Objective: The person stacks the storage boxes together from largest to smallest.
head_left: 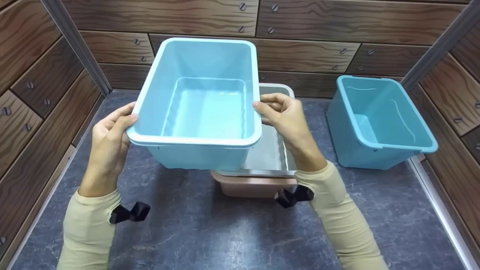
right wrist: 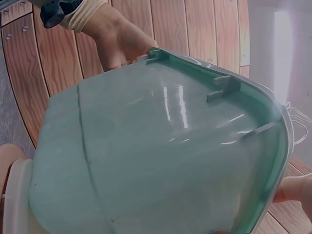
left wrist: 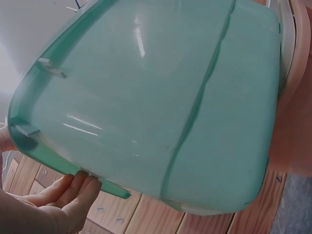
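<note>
**Both hands lift a light-blue bin (head_left: 198,155) by its rim**

Head view: the left hand (head_left: 108,144) pinches the left rim near its front corner; the right hand (head_left: 285,120) pinches the right rim. The bin, tilted, partly hides a grey-white bin (head_left: 262,173) nested in a pink bin (head_left: 258,188). A teal bin (head_left: 337,127) stands at right.

Left wrist view: fingertips (left wrist: 92,184) press the lip's underside.

Right wrist view: both hands grip opposite sides.

No text, label, brand, number or sign can be read in any of the views.
</note>
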Available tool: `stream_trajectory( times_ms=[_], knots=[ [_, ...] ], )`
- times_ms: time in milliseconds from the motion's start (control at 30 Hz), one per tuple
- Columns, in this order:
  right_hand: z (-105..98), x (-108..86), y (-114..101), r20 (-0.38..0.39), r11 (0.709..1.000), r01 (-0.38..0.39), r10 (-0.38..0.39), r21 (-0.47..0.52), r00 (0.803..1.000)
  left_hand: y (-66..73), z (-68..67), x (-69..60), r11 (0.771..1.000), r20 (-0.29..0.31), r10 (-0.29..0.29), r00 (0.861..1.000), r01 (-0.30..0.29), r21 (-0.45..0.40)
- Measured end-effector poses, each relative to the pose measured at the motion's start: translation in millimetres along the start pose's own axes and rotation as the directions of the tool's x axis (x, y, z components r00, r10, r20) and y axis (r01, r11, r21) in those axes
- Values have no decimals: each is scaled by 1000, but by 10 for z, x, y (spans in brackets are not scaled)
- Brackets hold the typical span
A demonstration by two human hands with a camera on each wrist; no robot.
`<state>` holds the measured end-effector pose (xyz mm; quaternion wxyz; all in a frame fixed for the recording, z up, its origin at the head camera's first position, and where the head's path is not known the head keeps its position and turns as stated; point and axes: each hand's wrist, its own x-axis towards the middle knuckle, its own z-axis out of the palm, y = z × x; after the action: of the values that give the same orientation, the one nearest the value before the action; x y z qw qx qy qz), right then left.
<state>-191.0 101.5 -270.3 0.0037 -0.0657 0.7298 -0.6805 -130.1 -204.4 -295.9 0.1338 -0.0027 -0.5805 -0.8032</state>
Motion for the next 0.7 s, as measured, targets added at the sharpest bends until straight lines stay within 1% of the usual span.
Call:
stream_trajectory(
  times_ms=[200,400,567,700],
  knots=[
    [-30,42,-10,11,1000,-20,20,14,1000,10,20,42,1000,7,-20,1000,20,21],
    [-34,100,9,29,999,-38,38,-3,999,19,27,115,998,2,-42,999,42,47],
    [-39,121,4,39,999,-35,34,2,999,24,33,169,994,-5,-57,998,58,90],
    [-41,122,0,39,1000,-23,23,1,999,19,44,191,995,-23,-52,998,54,90]
  ],
)
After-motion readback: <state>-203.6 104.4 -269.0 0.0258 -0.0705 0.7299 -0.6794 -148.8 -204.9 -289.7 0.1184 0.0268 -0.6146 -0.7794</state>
